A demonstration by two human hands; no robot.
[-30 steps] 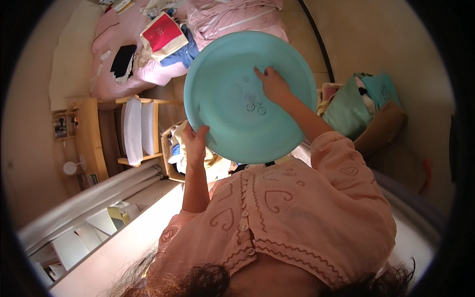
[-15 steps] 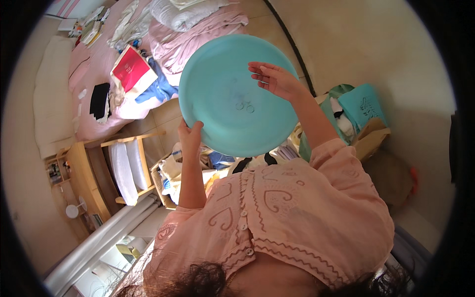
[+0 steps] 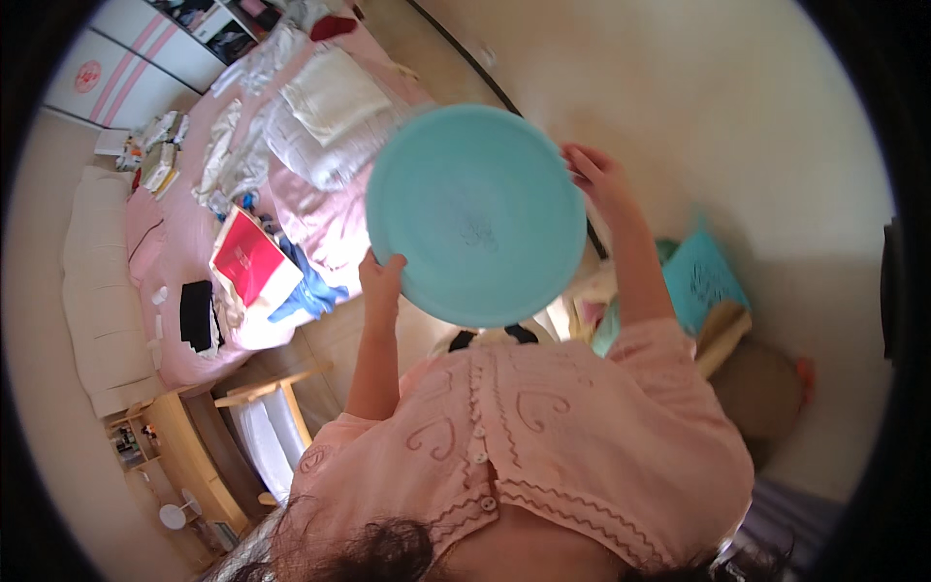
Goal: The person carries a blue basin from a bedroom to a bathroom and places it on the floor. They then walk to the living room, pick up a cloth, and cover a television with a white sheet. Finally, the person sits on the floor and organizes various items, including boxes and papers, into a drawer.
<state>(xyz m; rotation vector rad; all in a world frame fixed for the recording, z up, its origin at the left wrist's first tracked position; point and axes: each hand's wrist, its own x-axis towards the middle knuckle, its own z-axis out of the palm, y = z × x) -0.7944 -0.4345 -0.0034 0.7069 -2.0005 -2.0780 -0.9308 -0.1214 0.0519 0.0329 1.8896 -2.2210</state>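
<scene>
Raising both forearms in front of the chest, the person holds a round turquoise basin (image 3: pixel 465 175) up in the air before the pink blouse (image 3: pixel 524 446), its round base and inner side turned to the eye. The left hand (image 3: pixel 381 276) is at the basin's lower left rim, forearm nearly upright; its thumb presses over the rim while the other fingers go behind it, closed on the plastic. The right forearm rises to the opposite side, where the right hand (image 3: pixel 603 179) is at the upper right rim, wrist bent inward, the fingers part curled with their tips at the edge; whether they grip it or only touch it cannot be told. Dark print marks the middle of the basin, too blurred to read. Lettering shows on the red panel of a cream bag (image 3: pixel 257 262), lying near the side edge of the pink bed (image 3: pixel 177 254), with a blue cloth (image 3: pixel 308 286) beside it at that same edge. A folded black cloth (image 3: pixel 197 315) lies nearer the bed's lower corner. To the right of the basin, low by the wall, a turquoise bag (image 3: pixel 703 281) carries dark printed figures, likewise unclear.
</scene>
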